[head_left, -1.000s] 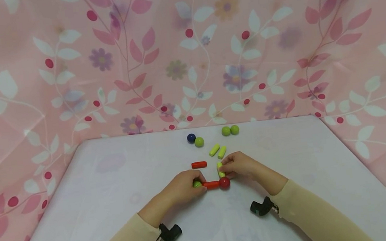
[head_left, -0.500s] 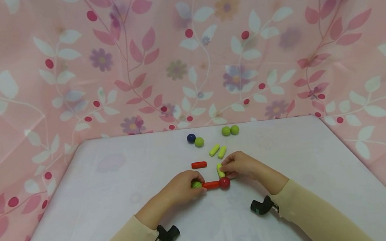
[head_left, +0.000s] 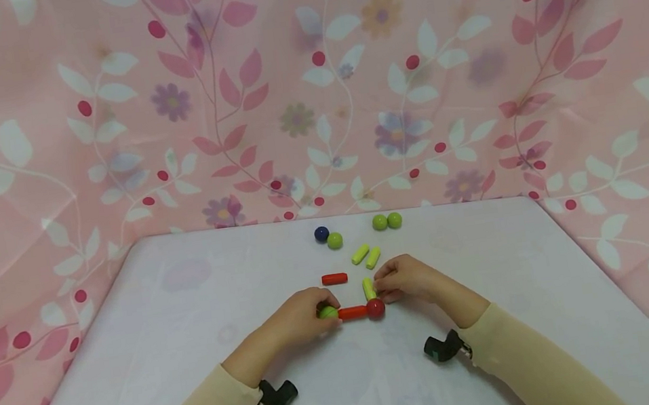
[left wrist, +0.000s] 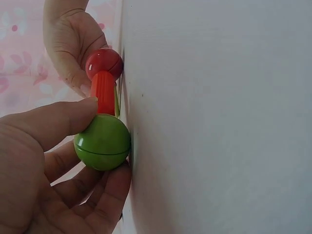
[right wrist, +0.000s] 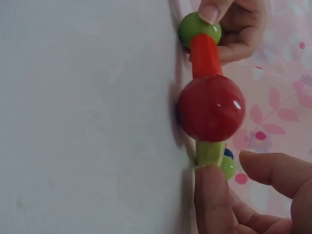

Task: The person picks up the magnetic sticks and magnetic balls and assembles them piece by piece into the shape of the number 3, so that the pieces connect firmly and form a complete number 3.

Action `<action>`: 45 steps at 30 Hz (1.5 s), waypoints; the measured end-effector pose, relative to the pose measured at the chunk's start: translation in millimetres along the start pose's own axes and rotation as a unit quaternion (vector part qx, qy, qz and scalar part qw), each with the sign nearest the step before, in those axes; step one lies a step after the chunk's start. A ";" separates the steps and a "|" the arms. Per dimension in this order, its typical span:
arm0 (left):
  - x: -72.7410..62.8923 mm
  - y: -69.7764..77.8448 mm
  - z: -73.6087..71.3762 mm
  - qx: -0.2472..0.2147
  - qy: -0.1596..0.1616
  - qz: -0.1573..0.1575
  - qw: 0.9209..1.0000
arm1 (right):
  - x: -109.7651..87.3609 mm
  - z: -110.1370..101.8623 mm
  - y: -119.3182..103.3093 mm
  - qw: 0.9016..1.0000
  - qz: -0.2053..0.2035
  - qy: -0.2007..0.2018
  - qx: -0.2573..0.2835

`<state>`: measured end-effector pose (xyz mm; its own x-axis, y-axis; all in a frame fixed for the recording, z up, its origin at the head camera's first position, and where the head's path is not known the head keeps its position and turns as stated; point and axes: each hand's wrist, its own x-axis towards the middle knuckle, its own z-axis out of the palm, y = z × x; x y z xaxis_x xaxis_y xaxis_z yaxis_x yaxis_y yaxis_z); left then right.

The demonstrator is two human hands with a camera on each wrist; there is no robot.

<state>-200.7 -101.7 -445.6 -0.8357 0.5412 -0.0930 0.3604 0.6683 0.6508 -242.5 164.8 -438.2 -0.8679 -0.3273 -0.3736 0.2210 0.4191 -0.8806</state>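
My left hand pinches a green ball between thumb and fingers. A red stick joins that ball to a glossy red ball, both lying on the table. From the red ball's far side a yellow-green stick points toward the back; whether it is fully seated in the ball is hard to tell. Beside this stick is my right hand. In the right wrist view its thumb stands well apart from the fingers, which reach to the yellow-green stick and hide part of it.
A loose red stick lies behind the joined pieces. Farther back are two yellow-green sticks, a dark blue ball against a green ball, and a pair of green balls. Floral cloth hangs behind the white table.
The left hand has shifted slightly left with the green ball and the joined pieces. The right hand's fingers have eased off the yellow-green stick, which they held before.
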 end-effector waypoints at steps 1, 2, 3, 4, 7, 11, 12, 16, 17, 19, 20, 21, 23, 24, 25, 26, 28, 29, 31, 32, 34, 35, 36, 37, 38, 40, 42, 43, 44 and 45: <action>-0.1 0.0 -0.1 -0.001 0.000 0.000 1.000 | -0.9 -1.9 -0.7 1.000 -0.004 -0.001 -0.002; -0.2 -0.1 -0.2 -0.002 0.000 0.001 1.000 | -1.8 -4.0 -1.7 1.000 -0.006 -0.001 -0.003; -0.2 -0.2 -0.1 -0.004 0.000 0.002 1.000 | -3.5 -6.0 -3.3 1.000 -0.009 0.000 -0.008; -0.1 -0.2 -0.1 -0.004 -0.001 0.000 1.000 | -4.6 -8.4 -4.8 1.000 -0.012 0.001 -0.015; 0.3 -0.3 0.3 -0.006 -0.003 -0.001 1.000 | -5.6 -17.0 -9.2 1.000 -0.014 0.006 -0.025; 0.4 0.9 0.0 -0.012 -0.004 -0.007 1.000 | -2.4 -30.4 -13.1 0.999 -0.015 0.015 -0.028; 0.4 1.0 -0.2 -0.013 -0.004 -0.008 1.000 | -1.1 -33.8 -13.5 0.999 -0.015 0.016 -0.028; -0.2 1.3 -0.8 -0.012 -0.004 -0.011 1.000 | 4.7 -45.6 -14.4 0.999 -0.015 0.030 -0.036; -0.5 1.3 -0.9 -0.010 -0.004 -0.012 1.000 | 6.2 -48.4 -14.6 0.998 -0.018 0.033 -0.041; -0.9 1.4 -1.5 -0.011 -0.003 -0.012 1.000 | 10.0 -53.0 -14.9 0.998 -0.027 0.043 -0.048; -1.1 1.6 -1.7 -0.012 -0.002 -0.011 1.000 | 12.3 -55.3 -14.9 0.997 -0.030 0.050 -0.051; -1.3 1.7 -2.0 -0.013 -0.002 -0.011 1.000 | 14.4 -57.6 -15.0 0.996 -0.036 0.056 -0.056; -1.4 1.8 -2.3 -0.016 0.000 -0.010 1.000 | 18.8 -62.1 -14.6 0.994 -0.048 0.069 -0.070; -1.1 1.7 -2.1 -0.016 0.000 -0.009 1.000 | 21.2 -64.2 -14.2 0.993 -0.051 0.076 -0.076; -0.9 1.4 -1.8 -0.016 0.000 -0.007 1.000 | 23.2 -66.4 -14.0 0.992 -0.054 0.084 -0.080; -0.6 1.1 -1.4 -0.016 -0.001 -0.007 1.000 | 25.2 -68.3 -13.7 0.990 -0.061 0.090 -0.085; 0.1 0.6 -0.7 -0.018 -0.002 -0.006 1.000 | 29.2 -71.9 -13.0 0.988 -0.071 0.106 -0.088; 0.4 0.5 -0.5 -0.019 -0.003 -0.006 1.000 | 31.0 -73.4 -12.7 0.987 -0.075 0.115 -0.086; 1.0 0.2 -0.2 -0.020 -0.005 -0.007 1.000 | 34.8 -76.1 -11.8 0.985 -0.078 0.129 -0.084; 1.2 0.3 -0.2 -0.021 -0.005 -0.006 1.000 | 36.8 -77.2 -11.2 0.984 -0.078 0.135 -0.082; 1.4 0.1 -0.3 -0.019 -0.004 -0.007 1.000 | 40.1 -78.7 -10.4 0.984 -0.074 0.143 -0.078; 1.3 0.3 -0.4 -0.018 -0.004 -0.007 1.000 | 41.4 -79.2 -10.1 0.983 -0.073 0.148 -0.076; 1.1 0.5 -0.5 -0.017 -0.003 -0.006 1.000 | 43.1 -79.9 -9.8 0.983 -0.074 0.152 -0.077; 0.8 0.6 -0.7 -0.017 -0.003 -0.006 1.000 | 44.4 -80.3 -10.2 0.982 -0.074 0.157 -0.075; 0.4 0.9 -1.0 -0.016 -0.003 -0.006 1.000 | 46.3 -81.0 -10.2 0.981 -0.078 0.162 -0.073; -0.4 1.4 -1.4 -0.017 -0.003 -0.007 1.000 | 50.2 -82.4 -11.1 0.978 -0.080 0.178 -0.074; -0.8 1.8 -1.8 -0.019 -0.004 -0.008 1.000 | 54.8 -84.7 -11.6 0.975 -0.084 0.193 -0.074; -0.9 1.9 -1.7 -0.020 -0.005 -0.009 1.000 | 56.5 -85.7 -11.9 0.973 -0.084 0.201 -0.074; -0.8 2.1 -1.6 -0.021 -0.006 -0.011 1.000 | 58.4 -87.0 -11.6 0.971 -0.085 0.208 -0.077; -0.6 2.1 -1.3 -0.022 -0.007 -0.012 1.000 | 59.5 -88.1 -11.8 0.970 -0.084 0.216 -0.080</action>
<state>-200.0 -101.3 -443.2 -0.8383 0.5321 -0.1189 0.3215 0.6586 0.6804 -335.9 215.0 -424.4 -0.9986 -0.0324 -0.0415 0.0181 0.5284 -0.8488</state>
